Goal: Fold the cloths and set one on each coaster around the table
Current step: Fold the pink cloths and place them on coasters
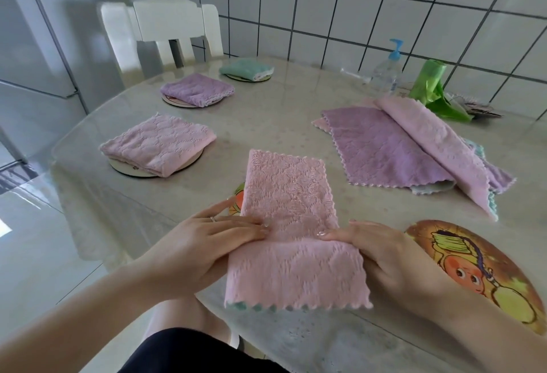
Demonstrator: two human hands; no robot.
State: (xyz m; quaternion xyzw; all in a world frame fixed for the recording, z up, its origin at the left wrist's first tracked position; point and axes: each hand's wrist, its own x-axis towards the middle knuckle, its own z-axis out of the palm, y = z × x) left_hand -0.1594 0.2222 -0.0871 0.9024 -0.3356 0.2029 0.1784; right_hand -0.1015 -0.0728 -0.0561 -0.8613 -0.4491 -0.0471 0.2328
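A long pink cloth [290, 218], folded into a strip, lies at the table's near edge over a cartoon coaster [237, 198] that shows only at its left side. My left hand [213, 242] and my right hand [381, 251] grip the cloth's two sides and lift its near end back over itself. Three folded cloths rest on round coasters to the left: pink [157, 143], purple [196, 90], green [245, 69]. A bare cartoon coaster [485, 272] lies by my right hand.
A loose pile of purple, pink and green cloths [414, 147] lies at the right. Behind it stand a pump bottle [386, 72] and a green plastic bag [435, 88]. A white chair [165, 32] stands at the far edge, by the tiled wall.
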